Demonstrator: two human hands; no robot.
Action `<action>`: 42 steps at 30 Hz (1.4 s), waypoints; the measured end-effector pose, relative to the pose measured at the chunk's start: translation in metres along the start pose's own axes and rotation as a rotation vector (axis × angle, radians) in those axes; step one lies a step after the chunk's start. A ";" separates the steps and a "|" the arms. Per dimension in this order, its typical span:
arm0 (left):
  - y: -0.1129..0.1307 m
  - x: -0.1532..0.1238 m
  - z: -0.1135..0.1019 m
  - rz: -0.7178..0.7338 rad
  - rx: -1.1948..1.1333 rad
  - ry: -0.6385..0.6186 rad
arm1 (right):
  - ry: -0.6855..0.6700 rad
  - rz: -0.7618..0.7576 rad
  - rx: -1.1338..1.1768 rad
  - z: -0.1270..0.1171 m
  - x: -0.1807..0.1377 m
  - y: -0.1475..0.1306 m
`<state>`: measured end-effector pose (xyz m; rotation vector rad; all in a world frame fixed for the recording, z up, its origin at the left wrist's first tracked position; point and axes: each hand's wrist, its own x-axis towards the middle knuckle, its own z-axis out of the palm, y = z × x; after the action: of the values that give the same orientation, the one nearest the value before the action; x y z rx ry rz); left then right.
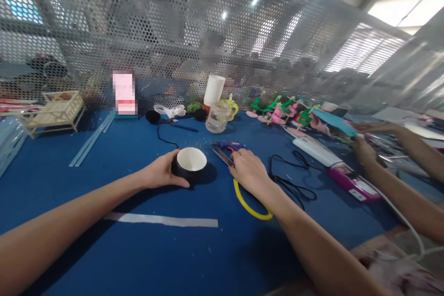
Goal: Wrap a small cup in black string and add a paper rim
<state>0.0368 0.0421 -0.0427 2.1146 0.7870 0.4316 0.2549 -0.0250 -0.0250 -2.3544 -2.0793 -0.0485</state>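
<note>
My left hand (161, 169) is wrapped around the side of a black-covered paper cup (192, 166) with a white inside, upright at the table's middle. To its right, my right hand (251, 171) is closed over the middle of a pair of scissors (248, 203). Their metal blades point away towards the back left, and a yellow handle loop shows below my wrist. My right fingertips are partly hidden. Just beyond the blades lies a blue glue gun (227, 145). A white paper strip (166, 219) lies flat in front of the cup.
Behind are a clear plastic jar (218, 118), stacked white cups (215, 87) and a blue pen (185, 127). A small cream rack (57, 113) stands left. On the right, a white-and-purple power strip (354, 184) lies near a co-worker's hands (366, 148) holding blue sheet material.
</note>
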 end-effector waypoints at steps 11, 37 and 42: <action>0.012 -0.010 -0.068 -0.156 0.480 -0.137 | 0.423 -0.253 0.696 -0.007 -0.011 -0.010; 0.089 -0.044 0.016 0.045 0.578 -0.477 | 0.548 -0.538 0.794 -0.035 -0.054 -0.029; 0.072 -0.037 0.038 0.016 0.738 -0.325 | 0.115 -0.498 0.703 -0.031 -0.055 -0.013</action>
<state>0.0582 -0.0383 -0.0095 2.7679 0.8094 -0.2462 0.2341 -0.0782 0.0042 -1.3864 -2.0997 0.4523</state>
